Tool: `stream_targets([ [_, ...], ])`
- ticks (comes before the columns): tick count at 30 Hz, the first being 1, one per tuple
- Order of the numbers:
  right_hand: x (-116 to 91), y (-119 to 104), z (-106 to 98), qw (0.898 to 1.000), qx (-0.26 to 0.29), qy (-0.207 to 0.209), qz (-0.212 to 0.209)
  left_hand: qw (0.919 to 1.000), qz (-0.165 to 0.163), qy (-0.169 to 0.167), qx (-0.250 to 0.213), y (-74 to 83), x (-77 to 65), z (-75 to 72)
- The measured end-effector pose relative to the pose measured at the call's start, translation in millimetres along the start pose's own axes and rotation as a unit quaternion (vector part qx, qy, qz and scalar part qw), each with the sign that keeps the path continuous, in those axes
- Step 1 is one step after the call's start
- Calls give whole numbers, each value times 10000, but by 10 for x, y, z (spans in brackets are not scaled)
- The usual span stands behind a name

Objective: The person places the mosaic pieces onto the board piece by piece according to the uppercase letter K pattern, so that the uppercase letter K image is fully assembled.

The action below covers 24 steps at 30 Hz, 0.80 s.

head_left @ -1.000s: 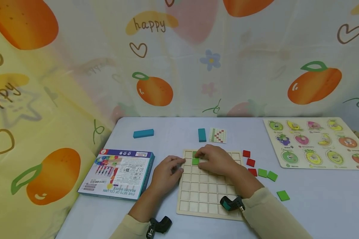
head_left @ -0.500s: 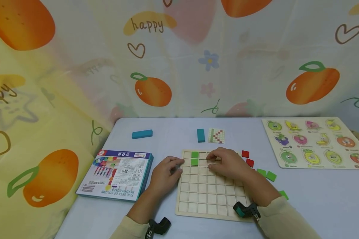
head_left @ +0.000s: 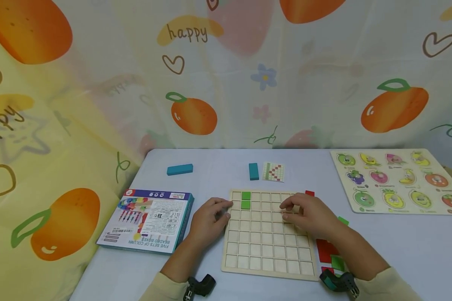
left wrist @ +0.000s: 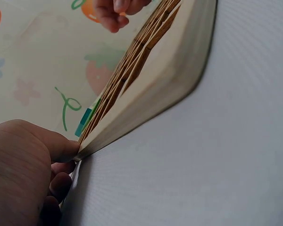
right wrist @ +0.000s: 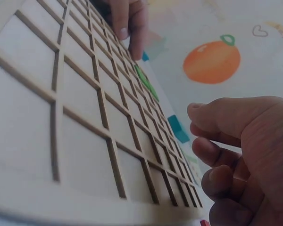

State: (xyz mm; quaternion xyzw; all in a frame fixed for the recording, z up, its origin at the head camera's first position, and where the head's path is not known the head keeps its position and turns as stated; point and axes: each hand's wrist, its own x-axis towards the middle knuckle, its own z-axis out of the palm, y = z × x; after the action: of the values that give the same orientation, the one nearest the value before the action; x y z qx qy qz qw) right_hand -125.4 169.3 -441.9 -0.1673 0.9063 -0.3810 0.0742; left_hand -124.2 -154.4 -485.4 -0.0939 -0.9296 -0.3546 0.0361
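A pale wooden grid board (head_left: 255, 237) lies flat on the table, with two green square tiles (head_left: 245, 204) in neighbouring cells near its far left corner. My left hand (head_left: 209, 219) touches the board's left edge with its fingertips, fingers relaxed and bent. The left wrist view shows this hand (left wrist: 26, 165) right at the board's rim. Over the right part of the grid, my right hand (head_left: 312, 215) has loosely curved fingers and holds nothing. In the right wrist view, there is a gap between the thumb and fingers of that hand (right wrist: 245, 146).
Red tiles (head_left: 325, 251) and green tiles (head_left: 337, 262) lie right of the board, partly hidden by the right forearm. Behind it are a small pattern card (head_left: 273, 172) and two teal blocks (head_left: 253, 171). A flat box (head_left: 147, 219) lies left; a fruit puzzle board (head_left: 399, 179), back right.
My right hand has left the green tiles and moved right across the grid, uncovering both tiles. My left hand has stayed at the board's left edge.
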Motion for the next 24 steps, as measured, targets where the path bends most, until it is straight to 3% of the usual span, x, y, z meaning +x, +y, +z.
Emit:
stream_targets([
  [14, -356, 276, -317, 9979, -351, 412, 365, 9999, 112, -46, 19, 9, 4, -20],
  [24, -522, 482, -517, 9944, -441, 415, 869, 10000, 64, -45, -20, 18, -4, -30],
])
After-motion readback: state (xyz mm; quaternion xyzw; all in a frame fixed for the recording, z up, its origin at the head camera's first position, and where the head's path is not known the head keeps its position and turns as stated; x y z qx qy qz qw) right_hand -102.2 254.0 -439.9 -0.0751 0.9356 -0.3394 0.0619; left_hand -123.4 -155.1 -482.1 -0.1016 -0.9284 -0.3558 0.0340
